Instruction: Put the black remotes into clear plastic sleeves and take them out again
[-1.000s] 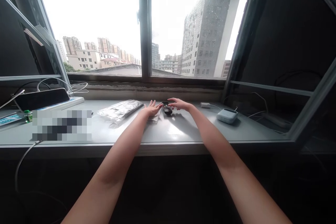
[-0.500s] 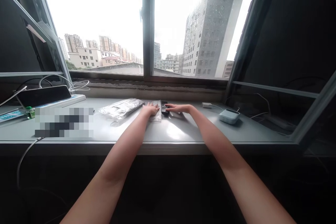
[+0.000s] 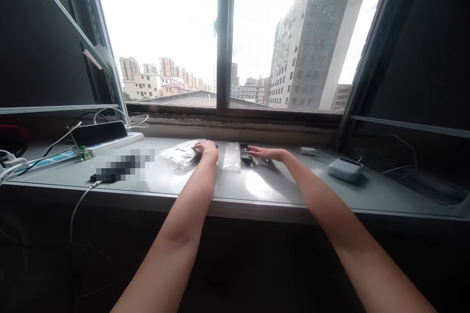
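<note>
My left hand is over the right end of a shiny plastic bag, the wrist arched and the fingers bent down towards it; whether they are pinching the plastic or merely resting on it, I cannot tell, since the back of my hand hides most of them; my right hand lies low and open, its fingers stretched out to the left, the tips at the right edge of a black remote control without closing round it; the remote lies on the white desk with its buttons facing up; just beside it, on its left, is a flat clear packet, set in the gap between the remote and my left hand.

Off to my right, well apart from my fingers, sit a small white adapter with a thin cable and, nearer the desk's front edge, a pale rounded box; on my left are a small green bottle, a long white power strip, a dark-screened device propped tilted beside it, and a dark object with a white cable (mostly blurred into squares, so I cannot say what it is); bright daylight comes through the window ahead, leaving glare on the desktop.
</note>
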